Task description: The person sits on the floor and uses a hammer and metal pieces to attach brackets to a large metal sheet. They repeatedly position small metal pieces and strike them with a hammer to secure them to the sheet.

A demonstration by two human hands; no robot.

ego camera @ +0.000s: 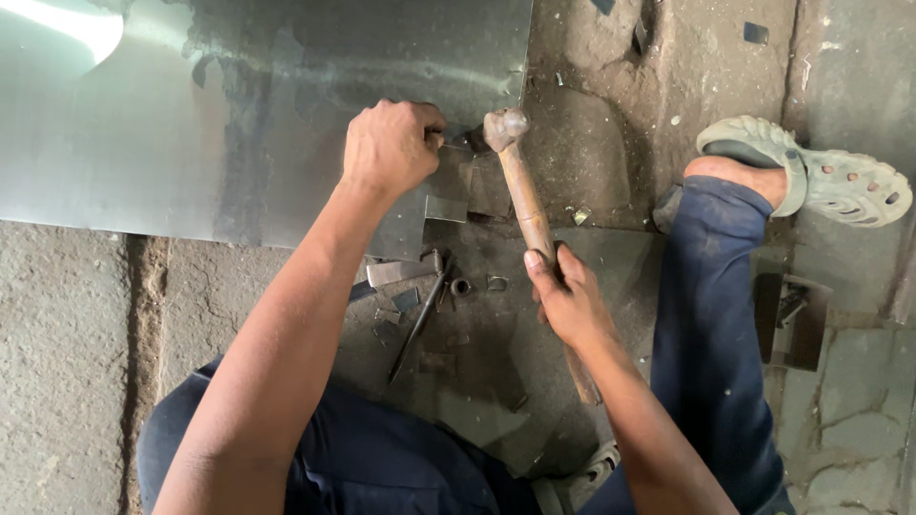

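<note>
Head view: rough concrete floor [67, 362], dusty, w/ metal offcuts scattered at centre. Large shiny sheet metal [239, 105] is laid across upper left of frame, edge reaching centre top. Left hand [389, 148] is closed in a fist at sheet's right edge, gripping a small tool, prob. a chisel or punch [458, 141], mostly hidden. Right hand [565, 298] is wrapped around wooden handle of hammer [520, 181]; worn metal head sits at the tool's tip. Step judged: striking/cutting along sheet edge. Next blow calls for a square hit, fist kept steady. Sheet looks thin, reflective, smudged grey. Dark rod [418, 324] lies below, centre. Sandalled foot [811, 172] seen upper right.
</note>
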